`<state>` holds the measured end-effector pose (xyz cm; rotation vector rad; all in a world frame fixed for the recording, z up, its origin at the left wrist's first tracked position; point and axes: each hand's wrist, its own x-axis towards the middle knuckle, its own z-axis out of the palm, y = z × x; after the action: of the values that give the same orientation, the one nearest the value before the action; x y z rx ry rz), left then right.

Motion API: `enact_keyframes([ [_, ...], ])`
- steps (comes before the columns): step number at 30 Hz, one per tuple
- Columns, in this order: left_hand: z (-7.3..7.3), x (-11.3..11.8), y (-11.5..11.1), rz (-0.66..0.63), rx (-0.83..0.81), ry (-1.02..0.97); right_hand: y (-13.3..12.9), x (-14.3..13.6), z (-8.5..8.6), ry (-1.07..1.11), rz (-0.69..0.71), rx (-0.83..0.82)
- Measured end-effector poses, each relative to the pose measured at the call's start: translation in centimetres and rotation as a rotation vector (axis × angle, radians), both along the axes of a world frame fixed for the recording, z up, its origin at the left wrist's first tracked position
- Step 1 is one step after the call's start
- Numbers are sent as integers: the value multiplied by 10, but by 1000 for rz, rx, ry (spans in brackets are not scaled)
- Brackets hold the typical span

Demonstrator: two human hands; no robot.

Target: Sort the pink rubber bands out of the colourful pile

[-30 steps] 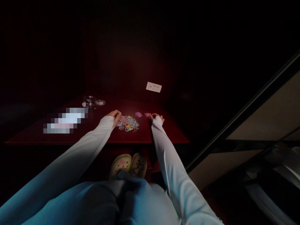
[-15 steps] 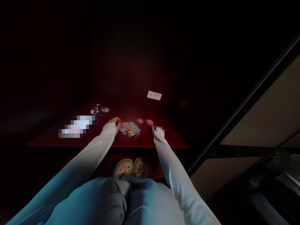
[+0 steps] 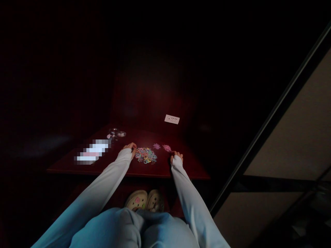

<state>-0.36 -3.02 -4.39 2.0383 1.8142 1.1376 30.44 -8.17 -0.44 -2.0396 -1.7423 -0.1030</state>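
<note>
A pile of small multicoloured rings (image 3: 146, 155) lies on the dark red table (image 3: 160, 170). My left hand (image 3: 132, 147) touches the pile's left edge, its fingers curled; whether anything is between them is too small to tell. Behind and to the right of the pile are a small purple heap (image 3: 156, 146) and a pink heap (image 3: 167, 148). My right hand (image 3: 177, 157) rests on the table just in front of the pink heap, fingers bent down and their tips hidden.
A clear round container (image 3: 113, 132) and its lid-like disc (image 3: 121, 134) stand at the back left. A blurred bright flat object (image 3: 93, 151) lies at the left. A white socket (image 3: 172, 119) is on the back wall. Shoes (image 3: 137, 199) are below the table edge.
The whole view has shifted, so the table and objects appear lower and slightly to the right. Both hands keep nearly the same places beside the pile and the pink heap.
</note>
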Motion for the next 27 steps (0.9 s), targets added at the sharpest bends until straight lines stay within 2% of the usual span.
enact_keyframes([
  [5,4,9,-9,-31,-34,85,-8,-20,-4,-150,239,-16],
  [10,12,23,-20,42,-208,100,1,-48,-7,-133,365,-50],
  [13,15,23,-21,-56,-274,109,9,-60,-10,-109,437,-107],
  [17,14,13,-11,-195,-302,57,16,-68,-14,-22,515,-96],
  [20,9,7,-1,-211,-340,42,18,-68,-14,54,504,-92],
  [22,6,6,1,-198,-302,30,19,-67,-13,86,451,-97],
  [27,7,12,-16,-39,-60,65,19,-64,-9,130,409,18],
])
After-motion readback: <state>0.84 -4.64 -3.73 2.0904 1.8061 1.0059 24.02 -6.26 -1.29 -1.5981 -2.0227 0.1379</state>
